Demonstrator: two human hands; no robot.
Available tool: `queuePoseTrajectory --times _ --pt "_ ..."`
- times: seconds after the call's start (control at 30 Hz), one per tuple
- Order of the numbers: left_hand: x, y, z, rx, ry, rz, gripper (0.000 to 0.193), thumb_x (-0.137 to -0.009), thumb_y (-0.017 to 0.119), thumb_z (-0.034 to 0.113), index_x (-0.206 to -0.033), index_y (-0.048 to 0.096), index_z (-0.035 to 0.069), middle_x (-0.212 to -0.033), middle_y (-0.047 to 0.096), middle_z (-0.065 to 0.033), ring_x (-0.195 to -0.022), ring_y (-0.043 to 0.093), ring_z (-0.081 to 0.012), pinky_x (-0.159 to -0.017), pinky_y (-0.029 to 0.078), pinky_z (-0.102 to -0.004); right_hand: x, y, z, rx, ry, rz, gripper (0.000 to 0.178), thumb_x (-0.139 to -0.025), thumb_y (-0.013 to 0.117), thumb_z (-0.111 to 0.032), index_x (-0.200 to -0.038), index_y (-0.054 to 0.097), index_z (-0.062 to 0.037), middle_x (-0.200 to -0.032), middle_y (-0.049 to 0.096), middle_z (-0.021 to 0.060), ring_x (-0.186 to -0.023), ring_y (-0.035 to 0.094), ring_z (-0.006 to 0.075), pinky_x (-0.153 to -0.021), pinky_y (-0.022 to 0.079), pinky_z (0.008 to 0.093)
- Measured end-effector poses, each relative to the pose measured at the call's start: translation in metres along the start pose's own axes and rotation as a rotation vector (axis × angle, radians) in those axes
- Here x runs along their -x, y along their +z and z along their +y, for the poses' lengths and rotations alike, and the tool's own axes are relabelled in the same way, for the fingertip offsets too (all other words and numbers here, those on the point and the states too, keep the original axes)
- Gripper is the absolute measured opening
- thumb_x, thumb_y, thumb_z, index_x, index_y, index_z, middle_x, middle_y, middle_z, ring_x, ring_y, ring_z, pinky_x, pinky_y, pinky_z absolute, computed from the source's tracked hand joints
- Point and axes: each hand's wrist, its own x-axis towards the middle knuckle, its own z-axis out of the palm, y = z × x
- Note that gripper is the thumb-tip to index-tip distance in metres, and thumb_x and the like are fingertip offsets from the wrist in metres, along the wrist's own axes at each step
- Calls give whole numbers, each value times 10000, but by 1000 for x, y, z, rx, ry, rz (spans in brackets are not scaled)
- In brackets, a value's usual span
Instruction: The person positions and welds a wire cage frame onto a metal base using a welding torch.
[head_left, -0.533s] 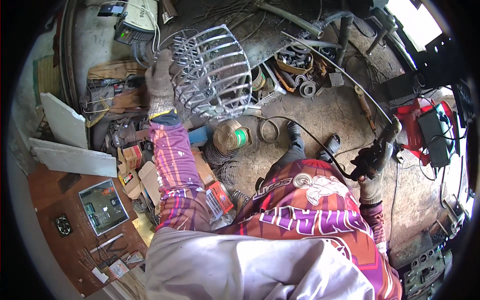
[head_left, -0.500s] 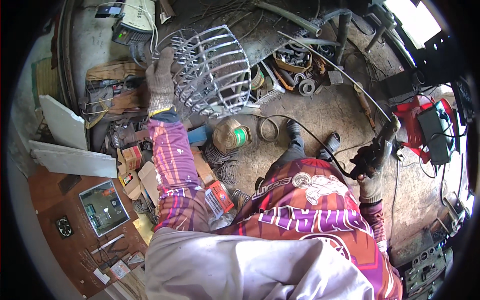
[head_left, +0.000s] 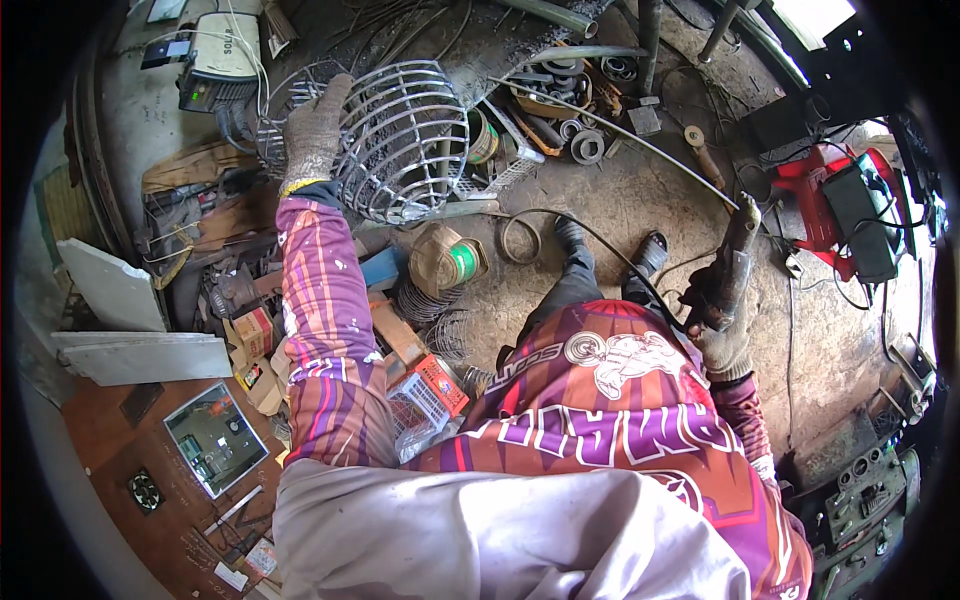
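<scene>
Metal cage just right of the left hand; gloved fingers curled tight round its side bars. Right hand, also gloved, closed round a dark rod holder. Thin rod slants forward-left from there, far end near cage. Green-labelled roll nearer the body than the left hand.

A cluttered metalworking shop showed its trade in a welding electrode holder bearing a long rod and a cage of bent metal bars, while metal rings, coiled wire and a pipe crowded the stained floor.
</scene>
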Motion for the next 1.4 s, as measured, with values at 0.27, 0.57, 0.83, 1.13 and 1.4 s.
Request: queuePoseTrajectory --times 0.27,0.57,0.83,1.13,1.4 --pt "0 2 -1 42 43 26 699 -802 672 700 -927 764 19 -860 721 -125 -806 630 -225 -819 480 -367 -11 8 -12 96 33 -9 950 -615 880 -231 -1412 398 -46 -1164 589 68 -985 616 180 -847 518 325" --pt "6 1 3 30 43 64 723 -793 662 714 -972 768 22 -920 738 -146 -877 660 -257 -867 482 -382 -26 26 -4 63 55 11 1066 -592 891 -218 -1489 338 -57 -1152 576 66 -951 608 168 -845 519 326" --pt "-7 6 -14 76 43 46 751 -791 651 706 -959 740 -20 -854 696 -133 -803 639 -248 -769 477 -383 -29 28 -7 120 72 13 1048 -612 882 -227 -1492 341 -46 -1229 567 81 -1047 609 198 -902 512 328" --pt "-3 7 -11 99 99 78 839 -805 582 743 -1038 722 -50 -1022 706 -267 -1001 659 -358 -905 459 -440 -40 51 -65 -115 -186 -88 1068 -582 957 -354 -1408 341 -72 -1151 554 71 -947 606 179 -781 534 327" --pt "5 3 -8 106 110 37 751 -841 557 725 -997 749 16 -996 728 -205 -952 674 -362 -858 481 -441 -60 77 -151 -222 -597 29 1251 -568 849 -701 -1520 275 -127 -1203 559 164 -981 627 256 -772 561 390"
